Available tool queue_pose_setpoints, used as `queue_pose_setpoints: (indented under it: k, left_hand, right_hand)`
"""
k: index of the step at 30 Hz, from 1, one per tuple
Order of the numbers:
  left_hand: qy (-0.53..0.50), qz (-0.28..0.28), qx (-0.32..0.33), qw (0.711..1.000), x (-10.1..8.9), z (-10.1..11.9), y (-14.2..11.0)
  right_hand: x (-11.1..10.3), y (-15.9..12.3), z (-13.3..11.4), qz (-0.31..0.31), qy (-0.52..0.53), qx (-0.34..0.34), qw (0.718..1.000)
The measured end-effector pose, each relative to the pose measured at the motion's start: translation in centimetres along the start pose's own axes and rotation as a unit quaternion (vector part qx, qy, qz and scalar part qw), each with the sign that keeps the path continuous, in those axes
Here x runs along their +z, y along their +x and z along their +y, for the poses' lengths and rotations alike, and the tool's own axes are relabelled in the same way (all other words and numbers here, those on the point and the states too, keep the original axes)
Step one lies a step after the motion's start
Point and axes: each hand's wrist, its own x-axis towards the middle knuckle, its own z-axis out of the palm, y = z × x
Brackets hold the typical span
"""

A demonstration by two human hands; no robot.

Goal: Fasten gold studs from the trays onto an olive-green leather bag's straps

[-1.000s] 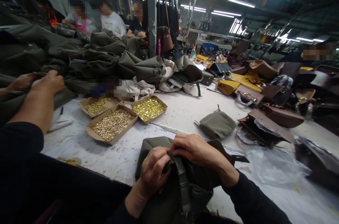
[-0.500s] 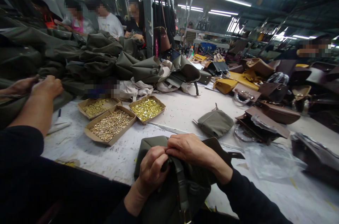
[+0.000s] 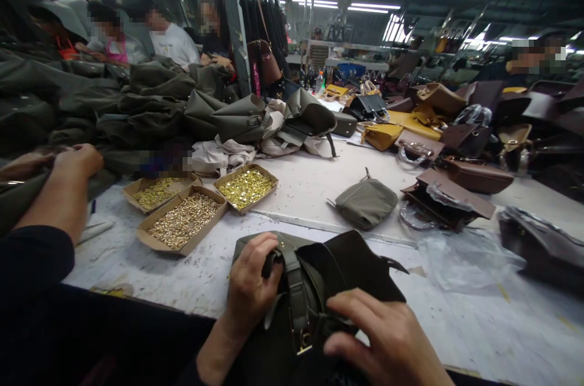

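A dark olive handbag [image 3: 255,349] rests in front of me at the table's near edge, its dark flap [image 3: 365,264] lying out to the right. My left hand [image 3: 250,282] is closed on the bag's upper edge, beside the base of a strap [image 3: 297,294]. Low on that strap hangs a gold-coloured buckle [image 3: 305,340]. To the right of the buckle, my right hand [image 3: 376,331] is open, thumb and fingers apart at the side of the bag. Whether its fingertips touch the material I cannot tell.
Cardboard trays of small gold-coloured metal pieces [image 3: 185,221] stand ahead on the left. A small olive pouch [image 3: 367,203] lies ahead on the right, near brown handbags [image 3: 449,200] and plastic film [image 3: 469,261]. A co-worker's hands [image 3: 77,161] handle olive material at far left.
My right hand has left the strap's upper end and come down towards me, opening. The bag's flap now spreads out on the right. My left hand keeps its hold.
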Motion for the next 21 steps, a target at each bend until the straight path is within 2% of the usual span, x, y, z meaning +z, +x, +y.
queue_pose_setpoints:
  k: [3, 6, 9, 12, 14, 16, 18, 21]
  left_hand:
    - [-0.019, -0.042, -0.078, 0.996, -0.6, 0.5, 2.3]
    - [-0.041, -0.074, -0.176, 0.981, -1.4, 0.3, 4.6]
    - [-0.015, -0.08, -0.253, 0.964, -3.2, -0.4, 6.4]
    - [0.033, -0.068, -0.292, 0.953, -6.0, -1.3, 6.9]
    - [0.053, -0.09, -0.294, 0.95, -7.9, -1.2, 6.3]
    - [0.063, -0.136, -0.272, 0.951, -9.3, -0.5, 5.0]
    - [0.084, -0.165, -0.218, 0.958, -9.9, 0.7, 3.5]
    - [0.135, -0.165, -0.127, 0.969, -10.2, 2.5, 1.5]
  right_hand:
    - [1.6, -2.7, -0.1, -0.018, -0.076, -0.018, 0.997]
    - [1.7, -2.5, -0.4, -0.07, -0.043, 0.018, 0.996]
    - [-1.0, -0.2, -0.5, -0.121, 0.007, 0.042, 0.992]
    - [-4.3, 2.9, 0.5, -0.12, -0.003, 0.037, 0.992]
    - [-5.4, 4.9, 2.0, -0.101, -0.024, 0.025, 0.994]
    - [-5.3, 6.6, 3.7, -0.079, -0.029, 0.011, 0.996]
    - [-4.2, 7.6, 4.8, -0.059, 0.0, -0.003, 0.998]
    - [-1.6, 8.0, 5.2, -0.002, 0.053, 0.019, 0.998]
